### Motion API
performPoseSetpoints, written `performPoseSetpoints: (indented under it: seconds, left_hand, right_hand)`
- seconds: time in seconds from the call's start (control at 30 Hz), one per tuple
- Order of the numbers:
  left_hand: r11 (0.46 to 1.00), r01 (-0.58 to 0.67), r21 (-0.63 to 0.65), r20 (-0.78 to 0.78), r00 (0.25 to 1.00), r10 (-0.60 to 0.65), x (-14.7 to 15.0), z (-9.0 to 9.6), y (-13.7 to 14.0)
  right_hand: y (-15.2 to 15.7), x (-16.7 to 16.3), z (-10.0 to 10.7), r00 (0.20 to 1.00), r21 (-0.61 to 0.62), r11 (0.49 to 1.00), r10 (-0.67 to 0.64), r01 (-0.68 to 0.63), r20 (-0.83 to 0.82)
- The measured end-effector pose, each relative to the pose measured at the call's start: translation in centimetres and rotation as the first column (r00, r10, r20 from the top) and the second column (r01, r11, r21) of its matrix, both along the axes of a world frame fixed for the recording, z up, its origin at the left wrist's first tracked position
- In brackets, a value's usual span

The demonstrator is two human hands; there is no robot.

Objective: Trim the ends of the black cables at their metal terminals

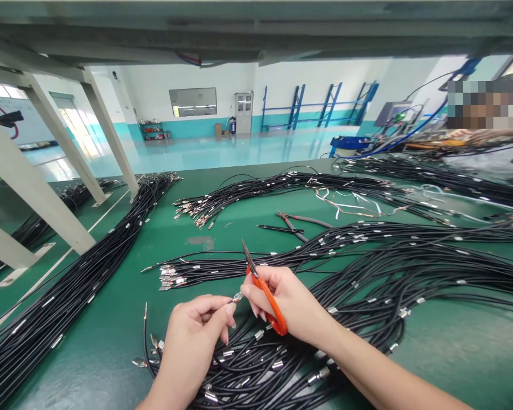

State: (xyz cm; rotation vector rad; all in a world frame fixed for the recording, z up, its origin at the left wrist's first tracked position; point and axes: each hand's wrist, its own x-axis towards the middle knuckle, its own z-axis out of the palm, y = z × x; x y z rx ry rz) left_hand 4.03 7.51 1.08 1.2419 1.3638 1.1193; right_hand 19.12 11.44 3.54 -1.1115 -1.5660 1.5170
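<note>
My left hand (200, 330) pinches a black cable close to its end, where a small silver metal connector (238, 296) shows. Orange-handled scissors (268, 296) rest in my right hand (288, 302), blades pointing up and away from the connector. The thumb and fingertips of that same hand touch the connector's far side. Beneath both hands spreads a bundle of black cables (359, 307) with silver metal sleeves on many of them. Just beyond lies another cable bundle (222, 273), its silver connector ends gathered at the left.
Pliers (299, 219) and black tweezers (280, 229) lie on the green table (231, 236). A long cable bundle (111, 256) runs along the left beside white metal legs (111, 131). Overhead is a shelf (256, 34). A co-worker's arm (496, 133) is at the far right.
</note>
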Motion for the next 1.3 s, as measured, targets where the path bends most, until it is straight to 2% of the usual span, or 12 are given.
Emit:
performPoseSetpoints:
  seconds: [0.2,0.3,0.4,0.5,0.6,0.67,0.73,0.8,0.97,1.1,1.17,1.3]
  left_hand:
    - [0.999,0.048,-0.018,-0.047,0.998,-0.048,0.0,0.3,0.2]
    - [0.997,0.047,0.064,-0.148,0.988,-0.037,-0.4,0.7,0.1]
    - [0.985,-0.058,0.163,-0.263,0.96,0.1,-1.8,0.7,-0.6]
    - [0.968,-0.158,0.196,-0.355,0.908,0.221,-3.8,-0.1,-1.7]
    - [0.925,-0.156,0.346,-0.577,0.742,0.341,-5.8,-1.3,-2.6]
    - [0.893,0.006,0.449,-0.728,0.582,0.362,-6.5,-2.0,-2.8]
    - [0.856,0.232,0.463,-0.821,0.476,0.315,-6.7,-2.4,-2.9]
    - [0.815,0.361,0.453,-0.854,0.439,0.28,-6.6,-2.4,-3.0]
    - [0.781,0.403,0.477,-0.866,0.37,0.337,-6.9,-1.9,-4.2]
    - [0.624,0.58,0.524,-0.83,0.181,0.528,-8.0,-2.5,-5.3]
    - [0.571,0.654,0.495,-0.798,0.082,0.597,-8.5,-3.2,-5.6]
    - [0.568,0.66,0.492,-0.79,0.065,0.609,-9.3,-5.2,-5.9]
  right_hand:
    - [-0.1,-0.2,-0.7,0.999,0.028,0.999,-0.035,0.036,-0.016]
    - [0.0,-0.4,-1.2,0.999,0.074,0.996,-0.04,0.041,-0.018]
    - [-0.1,-0.5,-1.7,0.992,0.222,0.975,-0.013,-0.016,0.127]
    - [-0.5,-0.7,-2.3,0.93,0.373,0.903,0.07,-0.212,0.36]
    - [-1.1,-1.1,-2.8,0.827,0.44,0.788,0.148,-0.43,0.543]
    - [-1.4,-1.3,-2.9,0.766,0.437,0.73,0.182,-0.525,0.617]
    - [-1.5,-1.3,-2.9,0.729,0.415,0.708,0.207,-0.572,0.652]
    - [-1.4,-1.4,-2.7,0.709,0.389,0.707,0.225,-0.59,0.668]
    - [-1.2,-1.4,-2.1,0.714,0.362,0.727,0.245,-0.583,0.656]
    - [-1.4,-1.5,-2.3,0.741,0.378,0.733,0.25,-0.565,0.624]
    - [-1.3,-1.4,-2.4,0.764,0.397,0.756,0.207,-0.521,0.611]
    - [0.8,-0.8,-1.7,0.85,0.464,0.826,0.036,-0.321,0.525]
